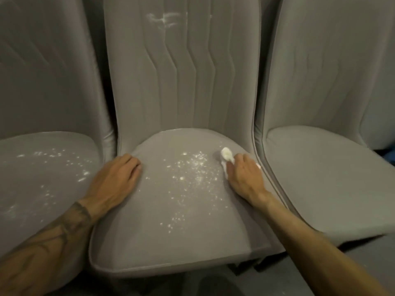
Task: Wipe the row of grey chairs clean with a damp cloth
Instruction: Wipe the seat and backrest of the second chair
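Three grey upholstered chairs stand side by side. The middle chair (162, 227) has white powder specks (192, 174) scattered over its seat and a white smear (164, 18) high on its backrest. My right hand (243, 176) presses a small white cloth (227, 155) onto the right rear part of that seat. My left hand (119, 178) lies flat on the seat's left rear edge, fingers together, holding nothing. The left chair (32, 189) also carries white specks on its seat. The right chair (333, 178) shows no specks.
The chairs stand tight against each other with narrow gaps between backrests. Dark floor (213, 283) shows below the front edge of the middle seat. A dark blue patch (388, 155) sits at the far right edge.
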`<state>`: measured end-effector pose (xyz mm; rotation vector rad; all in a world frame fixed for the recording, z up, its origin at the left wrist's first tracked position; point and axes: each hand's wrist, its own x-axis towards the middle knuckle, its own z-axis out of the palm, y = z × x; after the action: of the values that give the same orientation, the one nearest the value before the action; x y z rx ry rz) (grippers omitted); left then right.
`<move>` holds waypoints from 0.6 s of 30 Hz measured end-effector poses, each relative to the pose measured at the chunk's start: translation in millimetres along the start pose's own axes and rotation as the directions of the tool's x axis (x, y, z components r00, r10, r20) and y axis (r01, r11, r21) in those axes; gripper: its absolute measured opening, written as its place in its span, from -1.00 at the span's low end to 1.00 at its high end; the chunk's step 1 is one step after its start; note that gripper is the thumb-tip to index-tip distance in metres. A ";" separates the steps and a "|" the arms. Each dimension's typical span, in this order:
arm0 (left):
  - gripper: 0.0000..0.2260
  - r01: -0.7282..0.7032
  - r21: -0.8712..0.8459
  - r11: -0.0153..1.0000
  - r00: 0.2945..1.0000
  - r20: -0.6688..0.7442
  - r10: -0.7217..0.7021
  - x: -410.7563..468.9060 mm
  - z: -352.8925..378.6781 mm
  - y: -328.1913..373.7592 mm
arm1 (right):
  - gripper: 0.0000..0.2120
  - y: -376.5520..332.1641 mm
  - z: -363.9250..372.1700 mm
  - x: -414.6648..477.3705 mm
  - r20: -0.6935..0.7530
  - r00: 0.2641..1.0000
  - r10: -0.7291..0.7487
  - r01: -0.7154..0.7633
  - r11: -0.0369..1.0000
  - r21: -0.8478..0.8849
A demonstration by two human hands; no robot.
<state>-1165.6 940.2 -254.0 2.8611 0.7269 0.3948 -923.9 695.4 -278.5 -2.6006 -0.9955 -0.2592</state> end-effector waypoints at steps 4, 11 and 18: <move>-0.55 -0.044 -0.067 0.997 0.999 -0.024 0.043 11.0 4.9 -15.4 | -0.72 2.4 -14.1 -1.2 0.120 0.992 -0.039 0.037 0.999 0.020; -0.62 -0.110 -0.053 0.993 0.994 -0.001 0.110 22.1 8.8 -28.1 | -0.62 -6.5 2.5 32.9 -0.022 0.965 0.260 -0.261 0.965 -0.038; -0.71 -0.097 -0.066 0.993 0.994 -0.053 0.094 20.6 16.5 -28.3 | -0.84 -8.7 11.9 33.2 0.045 0.999 -0.005 0.004 1.000 0.021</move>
<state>-1155.9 973.3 -271.5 2.8378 0.5743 0.4953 -904.7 726.3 -277.8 -2.5967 -1.0139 -0.1913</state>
